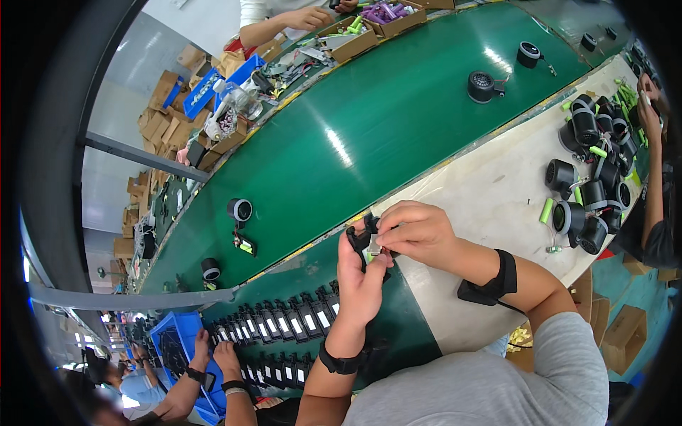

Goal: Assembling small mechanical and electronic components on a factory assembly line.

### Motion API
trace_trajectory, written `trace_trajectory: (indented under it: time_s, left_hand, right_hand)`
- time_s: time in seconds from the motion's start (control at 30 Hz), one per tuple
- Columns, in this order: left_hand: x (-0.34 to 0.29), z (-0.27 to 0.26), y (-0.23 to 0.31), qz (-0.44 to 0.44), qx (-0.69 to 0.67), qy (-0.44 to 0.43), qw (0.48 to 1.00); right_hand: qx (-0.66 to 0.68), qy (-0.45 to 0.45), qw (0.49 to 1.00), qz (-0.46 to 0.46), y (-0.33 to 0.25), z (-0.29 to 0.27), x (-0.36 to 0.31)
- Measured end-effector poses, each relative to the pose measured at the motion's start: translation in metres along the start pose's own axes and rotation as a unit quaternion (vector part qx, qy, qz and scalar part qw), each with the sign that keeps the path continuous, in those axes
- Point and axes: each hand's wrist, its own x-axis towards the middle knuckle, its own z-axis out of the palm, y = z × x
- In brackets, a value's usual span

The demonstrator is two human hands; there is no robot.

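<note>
Room beyond right hand (420, 232) over green belt (398, 135) — cylinder heap (594, 194) blocks right.

Head-mounted fisheye camera faces down and forward; left hand (362, 285) and right hand (420, 231) lie close, green belt (405, 113) beyond.

Bright light, white glare streaks on the green belt (383, 135), bowed edges.

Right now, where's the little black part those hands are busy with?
In the head view, the black part is just right of and below centre, held in the left hand with the right hand at it.
</note>
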Motion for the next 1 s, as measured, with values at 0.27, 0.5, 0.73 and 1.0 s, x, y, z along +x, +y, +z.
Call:
trace_trajectory:
  time_s: [0.27, 0.5, 0.73, 1.0]
  left_hand:
    - [-0.003, 0.003, 0.003, 0.005, 0.089, 0.036, 0.995]
    - [-0.007, 0.001, 0.001, 0.012, 0.169, 0.040, 0.985]
    - [-0.007, 0.009, -0.005, 0.030, 0.091, 0.093, 0.991]
    - [-0.007, 0.007, -0.009, 0.027, 0.046, 0.088, 0.995]
  right_hand:
    - [-0.008, -0.001, 0.999, 0.034, -0.002, 0.005, -0.005]
    - [-0.011, -0.031, 0.994, 0.103, -0.018, 0.003, -0.001]
    - [-0.025, 0.005, 0.992, 0.127, -0.024, 0.012, -0.008]
    - [-0.012, 0.014, 0.991, 0.136, -0.019, 0.016, -0.013]
